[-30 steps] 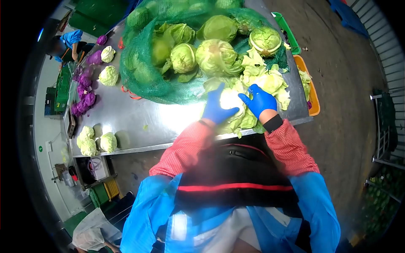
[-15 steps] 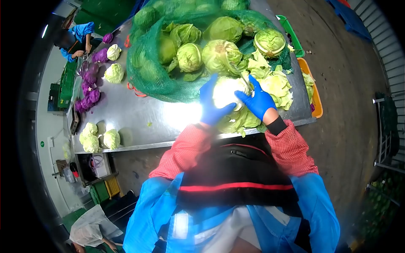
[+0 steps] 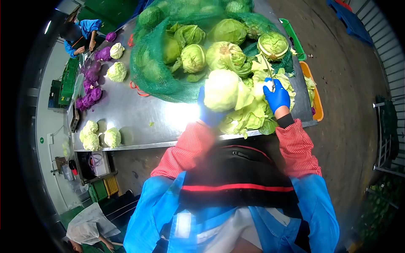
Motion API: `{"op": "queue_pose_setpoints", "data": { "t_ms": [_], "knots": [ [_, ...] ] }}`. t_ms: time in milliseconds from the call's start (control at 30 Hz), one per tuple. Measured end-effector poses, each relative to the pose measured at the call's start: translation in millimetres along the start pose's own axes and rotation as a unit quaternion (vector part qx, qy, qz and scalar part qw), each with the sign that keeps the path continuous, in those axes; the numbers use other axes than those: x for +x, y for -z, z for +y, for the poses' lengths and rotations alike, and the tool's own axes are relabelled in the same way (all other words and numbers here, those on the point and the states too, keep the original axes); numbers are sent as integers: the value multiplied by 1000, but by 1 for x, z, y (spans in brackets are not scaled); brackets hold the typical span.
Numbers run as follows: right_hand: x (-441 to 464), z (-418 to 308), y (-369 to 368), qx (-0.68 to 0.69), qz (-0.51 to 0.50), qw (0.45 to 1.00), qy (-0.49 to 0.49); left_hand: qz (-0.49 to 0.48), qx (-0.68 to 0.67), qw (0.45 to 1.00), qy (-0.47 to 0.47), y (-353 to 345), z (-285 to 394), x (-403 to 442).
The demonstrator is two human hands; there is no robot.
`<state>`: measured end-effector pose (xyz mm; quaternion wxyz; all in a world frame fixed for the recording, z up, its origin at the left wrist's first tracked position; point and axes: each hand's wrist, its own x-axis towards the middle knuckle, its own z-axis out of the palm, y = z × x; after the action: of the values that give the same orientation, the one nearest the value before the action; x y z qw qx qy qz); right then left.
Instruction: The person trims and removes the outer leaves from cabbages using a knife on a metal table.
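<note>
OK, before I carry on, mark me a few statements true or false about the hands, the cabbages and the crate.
1. The left hand holds a pale cabbage. True.
2. The right hand grips a second cabbage. False: it holds a knife.
3. Loose leaves lie on the steel table between the hands. True.
4. The purple cabbages are inside the green net. False: they lie outside it, along the left side of the table.
5. The orange crate is past the table's right end. True.
</note>
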<state>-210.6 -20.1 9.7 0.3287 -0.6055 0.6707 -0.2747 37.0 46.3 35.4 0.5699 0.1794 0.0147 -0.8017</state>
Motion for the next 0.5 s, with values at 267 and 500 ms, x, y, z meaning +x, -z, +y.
{"op": "queue_pose_setpoints", "data": {
  "t_ms": [267,500],
  "knots": [
    [-71,-103,5,72,8,981,179,49,159,986,32,-14,6,-8],
    [-67,-73,-27,174,0,972,159,17,399,890,-219,8,2,-3]
  ]
}}
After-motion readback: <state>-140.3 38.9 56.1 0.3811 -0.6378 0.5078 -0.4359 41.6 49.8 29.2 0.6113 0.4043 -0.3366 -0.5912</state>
